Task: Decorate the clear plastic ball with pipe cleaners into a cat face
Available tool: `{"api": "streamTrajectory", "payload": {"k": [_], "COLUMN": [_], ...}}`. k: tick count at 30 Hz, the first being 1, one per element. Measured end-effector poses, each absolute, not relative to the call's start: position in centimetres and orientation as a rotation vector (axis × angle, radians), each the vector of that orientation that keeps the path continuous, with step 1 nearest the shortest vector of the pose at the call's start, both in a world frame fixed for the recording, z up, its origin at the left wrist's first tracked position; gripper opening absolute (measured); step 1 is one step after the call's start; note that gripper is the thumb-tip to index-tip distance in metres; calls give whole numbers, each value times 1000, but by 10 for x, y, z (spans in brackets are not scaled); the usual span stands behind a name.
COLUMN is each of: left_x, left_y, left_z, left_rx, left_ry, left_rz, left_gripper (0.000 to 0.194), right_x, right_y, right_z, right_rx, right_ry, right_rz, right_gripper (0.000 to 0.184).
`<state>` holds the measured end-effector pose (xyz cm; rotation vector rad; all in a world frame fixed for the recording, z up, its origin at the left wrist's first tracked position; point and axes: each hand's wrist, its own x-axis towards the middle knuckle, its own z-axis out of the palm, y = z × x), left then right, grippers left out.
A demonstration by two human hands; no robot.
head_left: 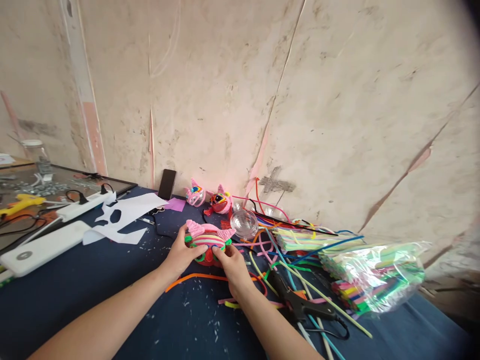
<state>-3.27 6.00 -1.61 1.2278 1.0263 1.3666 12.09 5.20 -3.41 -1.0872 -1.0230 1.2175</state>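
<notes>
Between my two hands is a pipe-cleaner animal head (210, 240) with pink pointed ears, pink and white stripes, and green and red parts low down. My left hand (185, 248) grips its left side, thumb across the front. On the other side my right hand (233, 265) pinches it with thumb and fingers. Its underside is partly hidden by my hands. An orange pipe cleaner (195, 276) lies on the dark blue cloth just below. Behind stand two similar pink figures, one with a clear ball body (195, 195) and one with red tassels (220, 200).
Clear plastic half-balls (243, 223) sit beyond my right hand. A black glue gun (300, 302) lies among loose pipe cleaners, near plastic-bagged bundles (378, 280). Leftward are cut white paper (127, 212), a power strip (88, 205), a white box (48, 247) and a phone (167, 184) against the wall.
</notes>
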Motion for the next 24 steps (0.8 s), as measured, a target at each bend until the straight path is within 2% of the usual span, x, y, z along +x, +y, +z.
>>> {"api": "streamTrajectory", "payload": {"k": [5, 8, 19, 24], "left_x": [-34, -37, -37, -33], "left_y": [67, 70, 61, 57], "left_z": [-19, -20, -22, -17], "left_rx": [1175, 1110, 1136, 1126], "left_ry": [1103, 1057, 963, 1013], "left_rz": [1395, 1386, 1334, 1305], "left_gripper": [80, 83, 78, 93], "right_x": [122, 123, 123, 121], "right_y": [55, 58, 51, 52], "right_z": [-34, -33, -30, -34], "right_rx": [-1133, -1152, -1115, -1114], "right_ry": [-1006, -962, -1004, -1029], "right_rz": [1241, 1275, 1287, 1240], "right_gripper": [42, 50, 49, 46]}}
